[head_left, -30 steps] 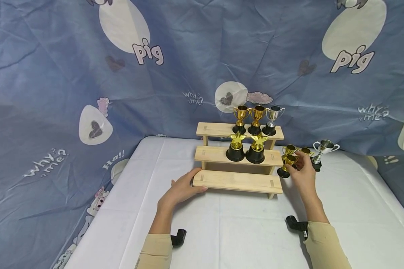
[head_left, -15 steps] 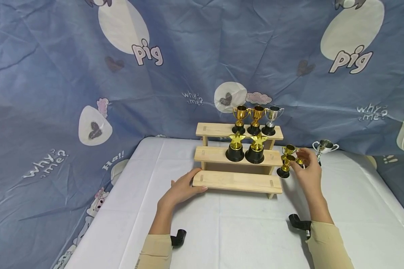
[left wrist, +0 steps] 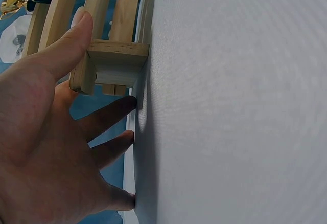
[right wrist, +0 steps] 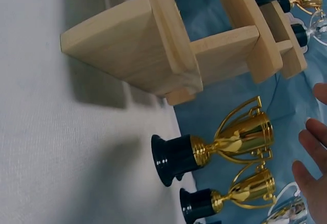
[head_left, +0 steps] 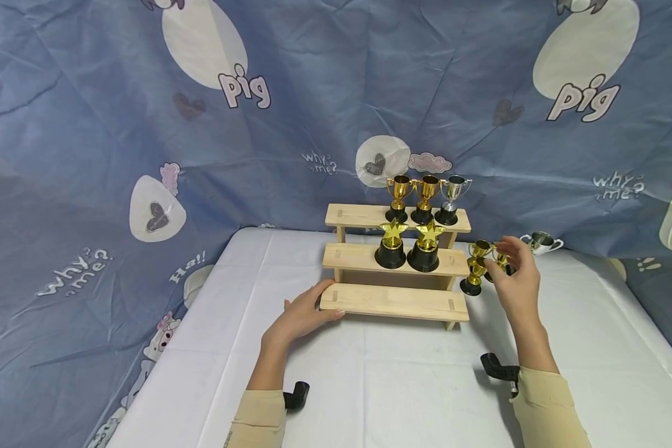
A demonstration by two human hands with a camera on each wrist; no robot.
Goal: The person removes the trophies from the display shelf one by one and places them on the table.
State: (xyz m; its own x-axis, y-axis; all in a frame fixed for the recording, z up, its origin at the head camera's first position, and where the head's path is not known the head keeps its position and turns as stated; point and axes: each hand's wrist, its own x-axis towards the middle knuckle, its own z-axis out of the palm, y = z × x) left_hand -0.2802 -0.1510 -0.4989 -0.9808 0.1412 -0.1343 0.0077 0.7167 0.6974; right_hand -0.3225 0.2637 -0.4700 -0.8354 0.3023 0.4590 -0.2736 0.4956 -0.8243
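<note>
My left hand (head_left: 302,316) holds the left end of a three-tier wooden stand (head_left: 394,301) at its lowest step, thumb along the front edge. In the left wrist view, the other fingers (left wrist: 110,150) spread down to the white cloth. My right hand (head_left: 516,280) is to the right of the stand, beside a small gold trophy cup (head_left: 475,272) on a black base. In the right wrist view its fingers (right wrist: 312,144) are bent loosely with nothing between them. Two more gold cups are close by, one partly behind the hand. A silver cup (head_left: 543,241) is partly hidden behind the fingers.
Two gold cups and a silver cup (head_left: 451,198) stand on the stand's top tier. Two gold star trophies (head_left: 391,246) occupy the middle tier. A white cloth (head_left: 403,386) covers the table, and a blue printed curtain (head_left: 291,124) hangs behind.
My right hand has drawn away to the right from the front gold cup, covering more of the silver cup. The left hand and the stand have stayed put.
</note>
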